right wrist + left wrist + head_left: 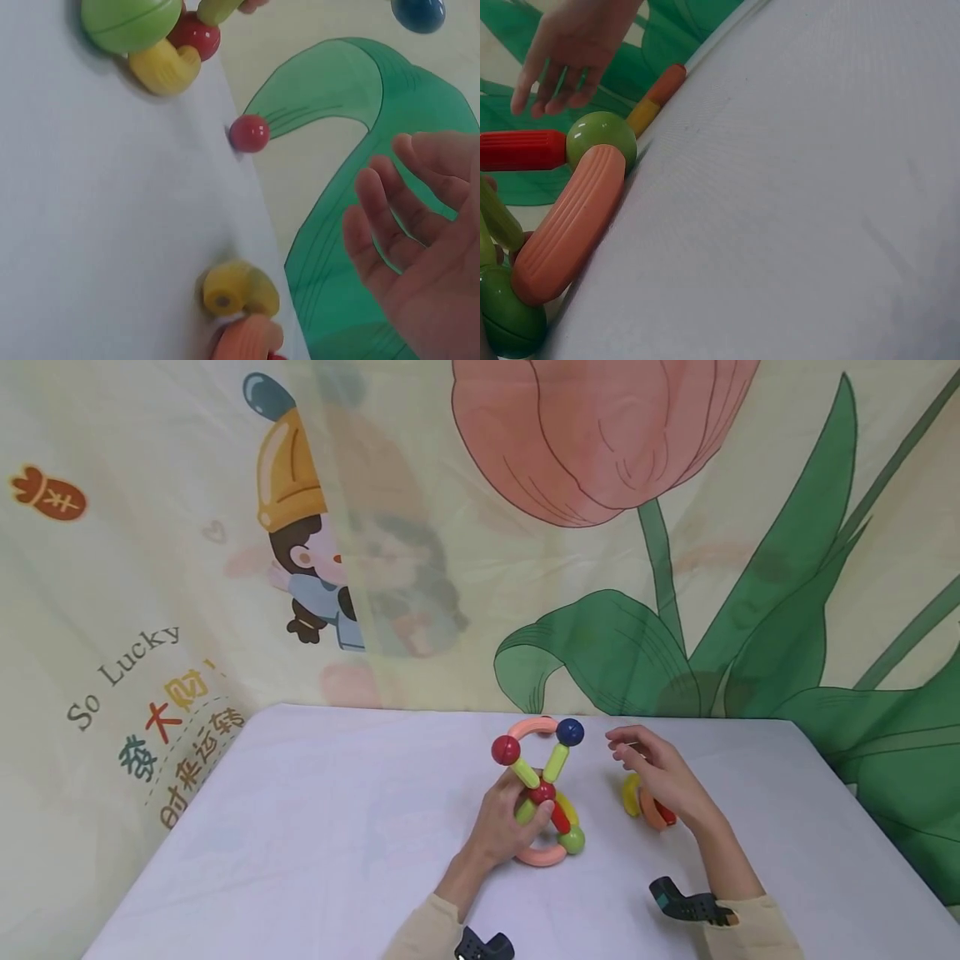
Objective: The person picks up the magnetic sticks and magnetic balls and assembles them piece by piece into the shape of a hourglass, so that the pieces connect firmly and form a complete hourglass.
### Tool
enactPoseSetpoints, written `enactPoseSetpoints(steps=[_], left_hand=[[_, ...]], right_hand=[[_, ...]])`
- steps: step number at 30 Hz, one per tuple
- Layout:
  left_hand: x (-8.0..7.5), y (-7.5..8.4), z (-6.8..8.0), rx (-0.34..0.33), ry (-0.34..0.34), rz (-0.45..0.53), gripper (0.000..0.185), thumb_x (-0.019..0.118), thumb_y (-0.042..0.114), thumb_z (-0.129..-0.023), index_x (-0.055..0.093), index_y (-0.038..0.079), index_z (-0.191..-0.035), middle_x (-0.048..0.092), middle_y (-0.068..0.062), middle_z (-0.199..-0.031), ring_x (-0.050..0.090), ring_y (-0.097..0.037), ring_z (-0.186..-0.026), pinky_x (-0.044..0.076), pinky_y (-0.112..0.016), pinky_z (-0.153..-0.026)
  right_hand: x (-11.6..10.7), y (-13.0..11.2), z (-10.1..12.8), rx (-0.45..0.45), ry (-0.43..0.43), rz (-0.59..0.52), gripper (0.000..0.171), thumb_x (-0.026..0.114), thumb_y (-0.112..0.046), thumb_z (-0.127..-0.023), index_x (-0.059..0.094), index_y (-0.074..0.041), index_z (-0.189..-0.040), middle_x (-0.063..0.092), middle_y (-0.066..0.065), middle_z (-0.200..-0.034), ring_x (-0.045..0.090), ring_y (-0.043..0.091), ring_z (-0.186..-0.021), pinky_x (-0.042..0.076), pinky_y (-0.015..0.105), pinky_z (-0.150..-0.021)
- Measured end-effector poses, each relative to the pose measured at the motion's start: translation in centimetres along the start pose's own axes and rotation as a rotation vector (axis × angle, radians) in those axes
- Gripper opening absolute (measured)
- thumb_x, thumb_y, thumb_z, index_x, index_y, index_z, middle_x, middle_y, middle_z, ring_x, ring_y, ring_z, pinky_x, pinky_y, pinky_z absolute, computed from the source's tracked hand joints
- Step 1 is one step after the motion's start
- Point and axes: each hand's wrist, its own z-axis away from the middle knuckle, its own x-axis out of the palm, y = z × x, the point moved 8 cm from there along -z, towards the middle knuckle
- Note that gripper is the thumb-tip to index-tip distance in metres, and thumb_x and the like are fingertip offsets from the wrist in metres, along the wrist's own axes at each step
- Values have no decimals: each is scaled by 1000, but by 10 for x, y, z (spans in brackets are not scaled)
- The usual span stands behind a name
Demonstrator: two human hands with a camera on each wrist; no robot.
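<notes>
A model of magnetic balls and sticks [556, 763] stands on the white table, with red, blue and green balls joined by lime, red, yellow and salmon sticks. My left hand [504, 822] grips it around the middle, its thumb by the central red ball [542, 791]. In the left wrist view, a curved salmon stick [574, 225] links two green balls at the base. My right hand [660, 772] hovers to the right of the model, fingers loosely bent and holding nothing. Below it lie a yellow curved stick [238, 289] and a salmon curved stick [247, 339], with a red piece partly hidden.
A loose red ball [249, 133] sits farther back on the table, mostly hidden behind the model in the head view. The white table [337, 827] ends at a printed cloth backdrop [420, 685]. Dark wrist devices [693, 906] are strapped at both sleeves.
</notes>
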Motion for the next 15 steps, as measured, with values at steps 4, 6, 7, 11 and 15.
enactPoseSetpoints(steps=[4, 6, 7, 11, 15], left_hand=[[0, 0, 0, 2, 2, 0, 31, 60, 23, -87, 55, 9, -115, 59, -5, -110, 58, -14, -102, 53, -26, -86], [0, -1, 0, -8, -1, 7, 32, 61, 23, -87, 54, 9, -115, 58, -4, -111, 58, -14, -102, 53, -26, -86], [0, -2, 0, -12, -3, 13, 32, 61, 23, -87, 54, 9, -115, 58, -4, -111, 58, -13, -103, 53, -26, -86], [1, -3, 0, -19, -10, 22, 33, 62, 23, -86, 53, 10, -115, 58, -3, -112, 57, -13, -103, 53, -26, -86], [0, -2, 0, -11, -8, 19, 33, 61, 23, -87, 53, 9, -116, 58, -4, -111, 57, -13, -102, 53, -25, -85]], right_hand=[[-4, 10, 7, 31, 16, 23, 36, 47, -30, -99, 50, -8, -127, 57, 18, -120, 56, 33, -107, 52, 35, -86], [-6, 15, 10, 45, 25, 38, 37, 48, -30, -99, 51, -7, -127, 57, 18, -120, 57, 31, -107, 51, 31, -85], [-7, 17, 11, 51, 29, 44, 36, 48, -30, -99, 51, -7, -127, 57, 17, -120, 57, 31, -107, 51, 28, -84], [-10, 23, 16, 76, 44, 67, 35, 48, -28, -98, 52, -7, -126, 57, 16, -121, 55, 28, -109, 48, 24, -82], [-12, 25, 20, 89, 49, 74, 33, 48, -26, -99, 52, -7, -125, 57, 16, -122, 53, 28, -110, 47, 30, -85]])
